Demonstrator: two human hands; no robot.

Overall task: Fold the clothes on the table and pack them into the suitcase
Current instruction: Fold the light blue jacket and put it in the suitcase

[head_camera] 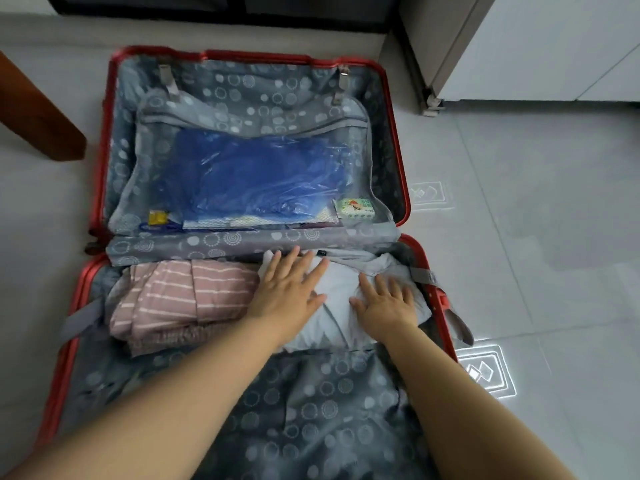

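Note:
A red suitcase (401,150) lies wide open on the floor, lined in grey fabric with a circle print. In its near half, against the hinge side, a folded pink striped garment (183,299) lies on the left and a folded pale grey-blue garment (337,289) on the right. My left hand (289,289) presses flat on the left part of the pale garment with fingers spread. My right hand (388,304) presses flat on its right part. Neither hand grips anything.
The far half holds a mesh pocket with a blue plastic bag (249,178), a small green packet (355,209) and a yellow item (157,216). A grey strap (424,276) crosses the right rim. A wooden furniture leg (38,116) stands at left, a white cabinet (540,50) at back right.

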